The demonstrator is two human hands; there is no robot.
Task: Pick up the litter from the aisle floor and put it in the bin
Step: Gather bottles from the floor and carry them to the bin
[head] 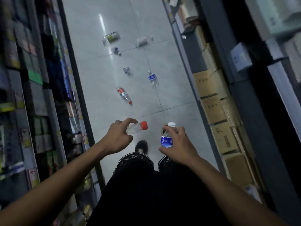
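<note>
Hands both loaded. Left hand (117, 137) pinches a clear bottle (136, 127) between thumb and fingers, loose curl, not a full fist; orange cap (144, 125) sticks out to the right, long axis roughly horizontal, tilted slightly up toward the cap. Right hand (177, 144) wraps a blue-label bottle (166, 139) from the right side, fingers curled around the body; white cap (171, 124) points up and away, long axis near upright in frame.

Both bottles are held in the air over the floor (101, 88), just ahead of the person's knees, near each other but not touching.

More litter lies on the aisle floor ahead: red-label bottle (124, 95) with cap toward the camera, axis diagonal; blue-label bottle on floor (152, 78) with cap pointing away, axis along the aisle; a small crushed one (127, 70) between them and further off; three more blurred items (111, 37) at the far end, too smeared to read orientation.

Shelves (32, 95) on the left, cartons (210, 88) on the right. Black shoe (141, 146) on the floor below the left hand.
</note>
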